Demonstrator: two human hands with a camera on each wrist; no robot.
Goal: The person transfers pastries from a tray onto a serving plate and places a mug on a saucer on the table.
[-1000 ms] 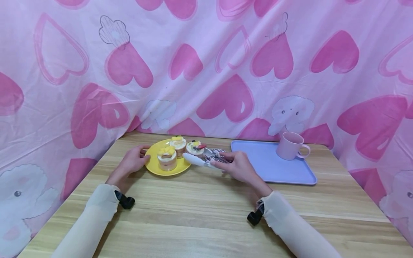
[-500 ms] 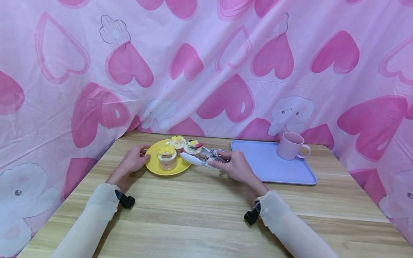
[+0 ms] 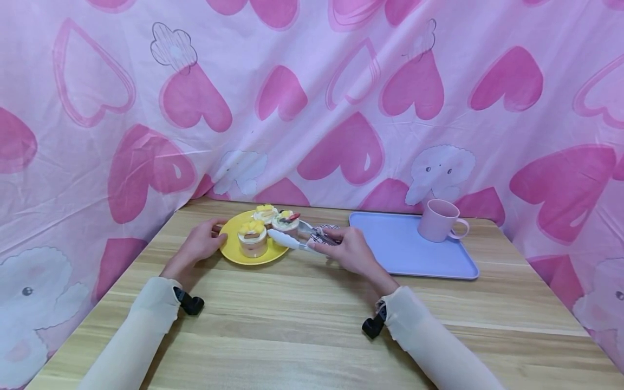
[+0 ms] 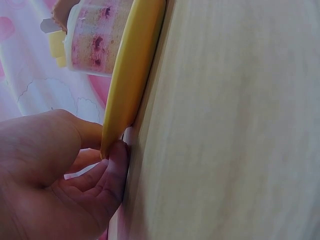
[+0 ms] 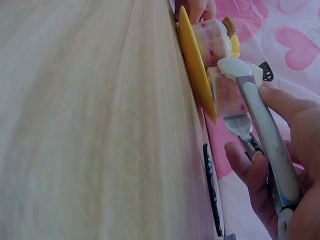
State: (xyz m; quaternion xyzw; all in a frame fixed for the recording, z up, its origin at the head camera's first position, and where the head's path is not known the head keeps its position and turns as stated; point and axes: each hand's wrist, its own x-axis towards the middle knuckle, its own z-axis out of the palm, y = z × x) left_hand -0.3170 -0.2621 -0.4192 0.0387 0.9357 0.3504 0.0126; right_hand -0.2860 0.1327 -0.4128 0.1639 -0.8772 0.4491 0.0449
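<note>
My left hand (image 3: 202,242) pinches the left rim of a yellow plate (image 3: 229,234); in the left wrist view the thumb lies over the rim (image 4: 131,70) and fingers under it. My right hand (image 3: 352,249) grips metal tongs (image 5: 270,135) with white scalloped tips. Those tips stand on either side of a clear cake cup (image 3: 286,227) topped with cream and red, yellow and dark fruit, at the plate's right side. Two more cake cups are on the plate: a front one (image 3: 252,246) with yellow fruit, and a back one (image 3: 265,214), partly hidden.
Behind the right hand lies a flat checked piece (image 3: 327,229), partly covered. A blue tray (image 3: 404,249) stands to the right, bearing a pink mug (image 3: 436,223). A pink heart-patterned cloth (image 3: 336,146) hangs at the table's back edge.
My right hand has shifted left, carrying the tongs and the fruit-topped cake cup further over the plate. The back cup has slid slightly left. My left hand and the plate stay put.
</note>
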